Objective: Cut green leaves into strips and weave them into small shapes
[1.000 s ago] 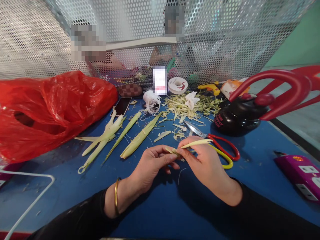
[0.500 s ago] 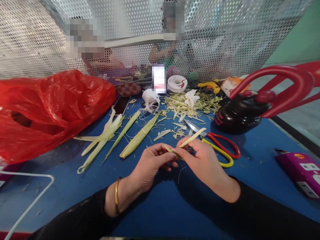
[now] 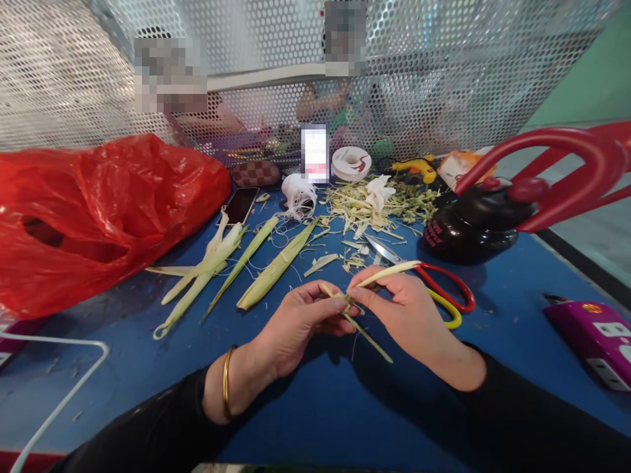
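Right hand pinching pale strip — left hand pinching thin stalk.

One head-worn view looks forward and down across the smooth blue counter. Range is close to the bare left hand and bare right hand, farther to the silvery perforated screen.

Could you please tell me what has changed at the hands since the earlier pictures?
A thin green strip now juts down and rightward below the hands. The pale strip has tipped lower since half a second ago. Left hand and right hand keep pinching; scissors stay put.
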The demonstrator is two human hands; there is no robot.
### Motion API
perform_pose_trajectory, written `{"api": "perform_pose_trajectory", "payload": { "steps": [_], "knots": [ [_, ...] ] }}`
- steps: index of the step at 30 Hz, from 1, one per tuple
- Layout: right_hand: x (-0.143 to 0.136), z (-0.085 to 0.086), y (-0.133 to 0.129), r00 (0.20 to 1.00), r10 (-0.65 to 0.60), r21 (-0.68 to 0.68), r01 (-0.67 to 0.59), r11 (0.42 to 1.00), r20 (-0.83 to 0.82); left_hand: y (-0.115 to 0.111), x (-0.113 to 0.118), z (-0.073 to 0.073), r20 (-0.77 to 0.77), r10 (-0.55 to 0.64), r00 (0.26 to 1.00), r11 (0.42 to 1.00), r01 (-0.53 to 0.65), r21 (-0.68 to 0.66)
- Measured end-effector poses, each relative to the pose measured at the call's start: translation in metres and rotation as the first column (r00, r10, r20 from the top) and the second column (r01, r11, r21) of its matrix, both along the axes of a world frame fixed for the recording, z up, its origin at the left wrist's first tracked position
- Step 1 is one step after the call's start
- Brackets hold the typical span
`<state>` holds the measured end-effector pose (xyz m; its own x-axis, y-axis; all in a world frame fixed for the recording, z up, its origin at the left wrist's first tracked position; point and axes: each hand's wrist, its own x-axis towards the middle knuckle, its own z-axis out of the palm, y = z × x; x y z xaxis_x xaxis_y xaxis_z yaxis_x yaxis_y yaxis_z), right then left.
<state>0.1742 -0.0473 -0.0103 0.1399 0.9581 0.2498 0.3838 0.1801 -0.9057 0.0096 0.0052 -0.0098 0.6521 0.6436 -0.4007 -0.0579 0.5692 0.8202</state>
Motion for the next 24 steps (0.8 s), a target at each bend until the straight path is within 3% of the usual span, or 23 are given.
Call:
{"api": "perform_pose_trajectory", "payload": {
  "steps": [10,16,24],
  "knots": [
    [-0.0028,0.0018,-0.0005,0.998,-0.061,-0.016,0.062,0.998,0.024,0.001,0.0001,-0.0038,0.023,0.018,1.0,1.0,-0.018,0.01],
    [-0.0037,0.0002,-0.0012,0.997,-0.056,0.014,0.055,0.998,0.053,0.0015,0.0001,-0.0022,-0.03,0.018,0.999,1.0,-0.018,0.025],
    [-0.0067,-0.0006,-0.0029,0.995,-0.055,0.005,0.055,0.998,0.082,0.0031,0.0001,-0.0031,0.018,-0.022,1.0,1.0,0.022,0.017]
  ]
}}
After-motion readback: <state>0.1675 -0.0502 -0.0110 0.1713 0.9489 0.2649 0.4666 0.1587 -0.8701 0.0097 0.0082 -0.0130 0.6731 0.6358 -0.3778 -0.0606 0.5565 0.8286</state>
